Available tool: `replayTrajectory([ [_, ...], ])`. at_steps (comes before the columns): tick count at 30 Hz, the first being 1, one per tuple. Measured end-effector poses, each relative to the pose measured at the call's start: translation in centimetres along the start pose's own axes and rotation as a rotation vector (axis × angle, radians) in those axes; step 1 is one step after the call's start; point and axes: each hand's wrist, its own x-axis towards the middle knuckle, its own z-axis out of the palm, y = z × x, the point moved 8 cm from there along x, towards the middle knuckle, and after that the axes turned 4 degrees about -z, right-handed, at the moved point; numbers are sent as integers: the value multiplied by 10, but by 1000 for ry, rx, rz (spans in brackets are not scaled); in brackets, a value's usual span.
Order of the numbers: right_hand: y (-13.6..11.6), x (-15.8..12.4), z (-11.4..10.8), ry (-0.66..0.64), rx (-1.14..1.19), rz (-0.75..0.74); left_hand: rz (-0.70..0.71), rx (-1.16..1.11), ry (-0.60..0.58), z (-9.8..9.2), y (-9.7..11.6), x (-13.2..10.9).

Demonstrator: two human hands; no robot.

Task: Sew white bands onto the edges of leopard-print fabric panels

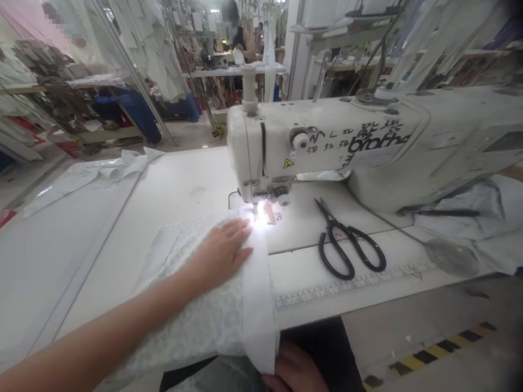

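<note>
My left hand [223, 251] lies flat on a pale patterned fabric [196, 316], its fingertips close to the lit needle and presser foot [255, 211] of a white sewing machine [261, 141]. A plain white fabric strip [258, 294] runs along the fabric's right side from the foot down over the table's front edge. Down at the bottom, my right hand [296, 370] grips the lower end of that strip, with its fingers curled and partly out of frame. Black-handled scissors [343, 239] rest on the table right of the needle, apart from both hands.
A printed ruler [318, 294] runs along the table's front edge. At the right lie crumpled white material [490, 218] and a dark, slender tool [457, 213]. Fabric pieces [118, 169] lie at the left. A person [245, 41] sits at another machine behind.
</note>
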Motion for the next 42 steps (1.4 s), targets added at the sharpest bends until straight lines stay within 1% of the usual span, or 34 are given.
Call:
replayTrajectory([
  [3, -3, 2, -9, 86, 119, 74, 27, 57, -15, 0, -7, 17],
  [5, -4, -3, -15, 159, 218, 132, 29, 77, -23, 1, -5, 18],
  [6, -5, -6, -16, 185, 261, 150, 17, 80, -25, 2, -2, 14],
  [8, -8, -14, -19, 219, 328, 163, -30, 67, -33, 4, 6, -1],
  [11, -12, -26, -24, 263, 393, 177, -102, 20, -57, 5, 17, -33],
  [12, -14, -29, -26, 277, 401, 182, -122, 14, -48, 4, 18, -42],
  [14, -17, -35, -29, 309, 398, 186, -168, 32, -20, 2, 15, -56],
  [16, -20, -38, -32, 340, 388, 184, -199, 76, 5, 0, 8, -62],
  [21, -26, -42, -35, 386, 376, 160, -176, 131, 36, -2, -2, -61],
  [25, -29, -42, -36, 403, 366, 147, -157, 164, 29, -3, -8, -59],
  [30, -30, -41, -33, 389, 298, 147, -151, 203, -8, -2, -13, -58],
  [32, -31, -40, -31, 355, 235, 137, -149, 212, -11, -2, -14, -58],
  [34, -37, -38, -30, 296, 156, 71, -141, 218, -14, -2, -16, -57],
  [38, -56, -33, -32, 145, -3, -196, -122, 222, -24, -3, -17, -56],
  [40, -65, -31, -34, 90, -61, -319, -117, 206, -23, -4, -11, -56],
  [42, -75, -28, -38, 80, -143, -428, -115, 120, -31, -5, -2, -57],
])
